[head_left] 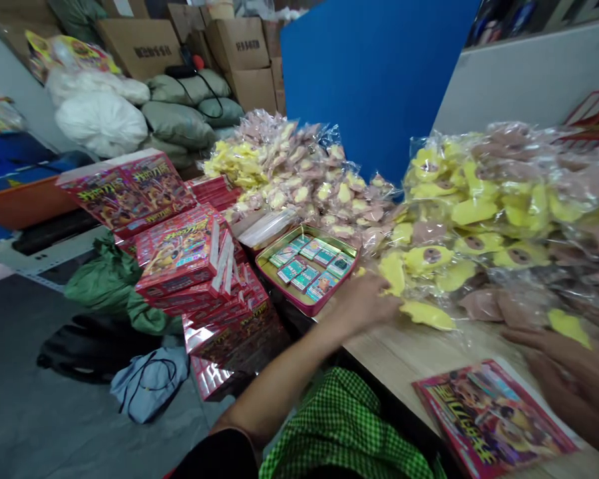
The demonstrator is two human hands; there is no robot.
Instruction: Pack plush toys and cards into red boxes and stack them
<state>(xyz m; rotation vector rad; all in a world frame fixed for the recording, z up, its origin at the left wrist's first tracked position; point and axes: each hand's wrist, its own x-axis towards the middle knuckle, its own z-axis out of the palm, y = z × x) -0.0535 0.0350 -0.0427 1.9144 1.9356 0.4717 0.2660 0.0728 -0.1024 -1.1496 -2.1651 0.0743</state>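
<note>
My left hand [367, 303] reaches over the table at the near edge of the pile, beside plastic-bagged yellow toys [426, 314]. Its fingers are smeared by motion, so I cannot tell whether they hold anything. At the right edge my right hand [574, 376] is blurred too, its fingers stretched out towards bagged brown and yellow pieces [569, 326]. A flat red printed box [499, 419] lies on the table just left of that hand. To the left of my left hand is a shallow red tray [310, 307] with several small green-and-white card packs [307, 276] in it.
Stacked red printed boxes [180, 253] stand left of the table [379, 352]. Bagged toys [299, 173] heap up behind the tray, below a blue panel [369, 80]. Cartons [239, 46] and sacks [180, 123] fill the back left. Bags [152, 382] lie on the floor.
</note>
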